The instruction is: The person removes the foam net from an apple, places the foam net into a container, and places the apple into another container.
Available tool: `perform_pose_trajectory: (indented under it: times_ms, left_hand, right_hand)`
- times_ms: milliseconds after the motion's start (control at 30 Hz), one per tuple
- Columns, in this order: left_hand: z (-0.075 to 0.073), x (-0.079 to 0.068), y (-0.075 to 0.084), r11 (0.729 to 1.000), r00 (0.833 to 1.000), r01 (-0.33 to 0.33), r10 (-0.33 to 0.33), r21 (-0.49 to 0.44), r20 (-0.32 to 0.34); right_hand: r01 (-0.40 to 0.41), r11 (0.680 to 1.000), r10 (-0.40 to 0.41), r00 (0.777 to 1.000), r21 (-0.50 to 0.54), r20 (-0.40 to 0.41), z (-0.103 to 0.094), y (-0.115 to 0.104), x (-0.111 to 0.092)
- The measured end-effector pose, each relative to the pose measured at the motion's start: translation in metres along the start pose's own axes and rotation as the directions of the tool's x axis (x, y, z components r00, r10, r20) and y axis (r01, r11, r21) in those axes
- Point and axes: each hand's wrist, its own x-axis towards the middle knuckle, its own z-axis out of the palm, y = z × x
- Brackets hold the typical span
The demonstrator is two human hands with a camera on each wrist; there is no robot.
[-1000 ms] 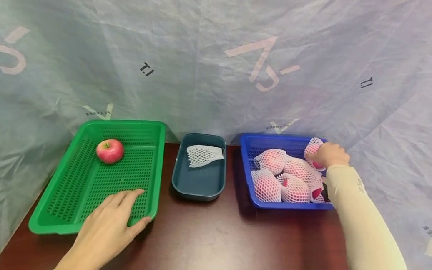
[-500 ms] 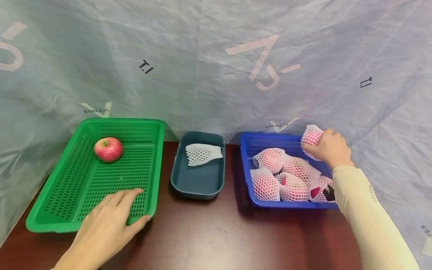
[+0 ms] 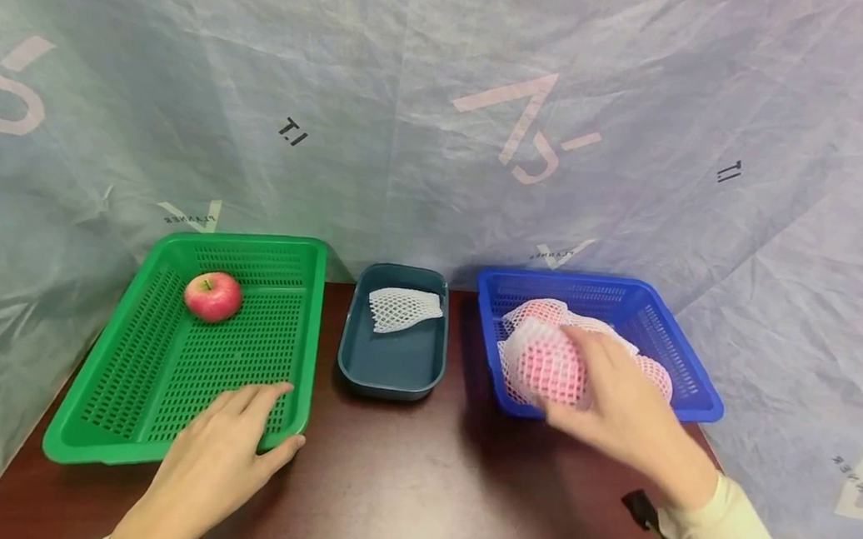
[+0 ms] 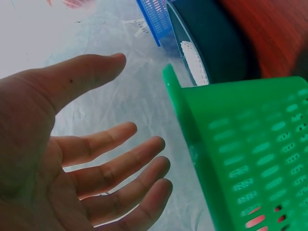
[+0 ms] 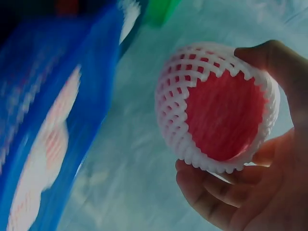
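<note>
My right hand (image 3: 621, 400) grips an apple in a white foam net (image 3: 545, 365), held above the near left part of the blue basket (image 3: 693, 396). In the right wrist view the netted apple (image 5: 226, 115) shows bare red skin at one end, with thumb and fingers around it. Other netted apples (image 3: 537, 310) lie in the basket, partly hidden behind the hand. My left hand (image 3: 219, 455) hovers by the near right corner of the green basket (image 3: 314, 336). Its fingers are spread and hold nothing; the left wrist view shows the palm (image 4: 29, 178) apart from the rim.
One bare red apple (image 3: 213, 296) sits in the green basket's far left. Between the baskets stands a dark teal tray (image 3: 390, 375) with an empty foam net (image 3: 402, 309) in it. A grey printed sheet (image 3: 408, 176) hangs behind the brown table (image 3: 401, 484).
My right hand has lifted the netted apple from the blue basket's far right corner and carried it left and nearer to me. The left hand stays almost in place.
</note>
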Motion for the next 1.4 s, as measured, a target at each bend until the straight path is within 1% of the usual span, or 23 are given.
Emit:
perform_pose_trajectory:
  times_ms: [100, 200, 267, 333, 400, 433, 533, 600, 667, 700, 733, 800, 867, 900, 933, 1000, 1100, 1167, 1267, 1333, 1400]
  left_hand:
    - [0.002, 0.001, 0.001, 1.0, 1.0, -0.02, 0.02, 0.0, -0.021]
    - [0.004, 0.002, 0.003, 0.998, 0.996, -0.058, 0.057, -0.006, -0.073]
    - [0.006, 0.004, 0.006, 0.995, 0.988, -0.098, 0.095, -0.021, -0.122]
    - [0.007, 0.007, 0.011, 0.989, 0.975, -0.143, 0.133, -0.048, -0.177]
    - [0.007, 0.011, 0.016, 0.977, 0.956, -0.2, 0.178, -0.076, -0.234]
    - [0.007, 0.013, 0.019, 0.969, 0.943, -0.233, 0.203, -0.088, -0.265]
    - [0.008, 0.02, 0.028, 0.93, 0.894, -0.343, 0.281, -0.131, -0.348]
    - [0.01, 0.025, 0.036, 0.891, 0.862, -0.418, 0.327, -0.178, -0.388]
    - [0.013, 0.03, 0.043, 0.844, 0.831, -0.486, 0.367, -0.226, -0.419]
    - [0.015, 0.032, 0.047, 0.822, 0.819, -0.513, 0.383, -0.248, -0.427]
    - [0.017, 0.034, 0.05, 0.801, 0.811, -0.534, 0.396, -0.27, -0.43]
    - [0.021, 0.036, 0.055, 0.773, 0.799, -0.566, 0.429, -0.286, -0.421]
    - [0.023, 0.036, 0.058, 0.757, 0.797, -0.585, 0.468, -0.292, -0.383]
    - [0.023, 0.035, 0.059, 0.755, 0.803, -0.583, 0.48, -0.299, -0.354]
    - [0.023, 0.034, 0.06, 0.756, 0.812, -0.577, 0.49, -0.309, -0.316]
    - [0.021, 0.031, 0.06, 0.773, 0.836, -0.549, 0.499, -0.319, -0.228]
    - [0.02, 0.029, 0.06, 0.812, 0.87, -0.489, 0.481, -0.318, -0.109]
    - [0.021, 0.029, 0.061, 0.83, 0.876, -0.473, 0.478, -0.295, -0.059]
    - [0.023, 0.03, 0.061, 0.845, 0.88, -0.469, 0.472, -0.255, -0.055]
    - [0.024, 0.03, 0.061, 0.855, 0.885, -0.464, 0.461, -0.233, -0.071]
    - [0.024, 0.03, 0.061, 0.87, 0.897, -0.442, 0.435, -0.217, -0.085]
  right_hand:
    - [0.055, 0.998, -0.055, 0.998, 0.003, 0.007, 0.004, -0.02, -0.01]
    - [0.101, 0.994, -0.103, 0.994, 0.042, 0.037, 0.007, -0.032, -0.011]
    - [0.13, 0.988, -0.135, 0.989, 0.081, 0.063, 0.008, -0.037, -0.01]
    - [0.159, 0.981, -0.17, 0.981, 0.115, 0.091, 0.01, -0.041, -0.009]
    - [0.187, 0.97, -0.205, 0.972, 0.153, 0.118, 0.012, -0.045, -0.009]
    - [0.204, 0.964, -0.226, 0.966, 0.168, 0.127, 0.013, -0.048, -0.008]
    - [0.261, 0.941, -0.295, 0.945, 0.217, 0.143, 0.018, -0.054, -0.004]
    - [0.301, 0.923, -0.339, 0.931, 0.242, 0.136, 0.023, -0.058, -0.002]
    - [0.338, 0.903, -0.377, 0.919, 0.265, 0.115, 0.028, -0.064, 0.001]
    - [0.358, 0.892, -0.397, 0.912, 0.274, 0.099, 0.031, -0.067, 0.002]
    - [0.377, 0.883, -0.414, 0.907, 0.281, 0.083, 0.035, -0.069, 0.003]
    - [0.406, 0.866, -0.44, 0.896, 0.294, 0.058, 0.04, -0.076, 0.005]
    - [0.425, 0.855, -0.456, 0.889, 0.297, 0.041, 0.045, -0.08, 0.006]
    - [0.429, 0.851, -0.461, 0.887, 0.301, 0.038, 0.047, -0.082, 0.006]
    - [0.428, 0.849, -0.461, 0.887, 0.309, 0.038, 0.048, -0.083, 0.006]
    - [0.419, 0.845, -0.456, 0.889, 0.331, 0.037, 0.051, -0.084, 0.006]
    - [0.416, 0.828, -0.46, 0.887, 0.376, 0.032, 0.055, -0.087, 0.007]
    - [0.422, 0.814, -0.473, 0.881, 0.398, 0.033, 0.058, -0.091, 0.007]
    - [0.433, 0.804, -0.491, 0.87, 0.408, 0.043, 0.061, -0.095, 0.009]
    - [0.435, 0.81, -0.492, 0.869, 0.393, 0.053, 0.061, -0.095, 0.009]
    - [0.43, 0.823, -0.482, 0.874, 0.37, 0.058, 0.059, -0.094, 0.008]
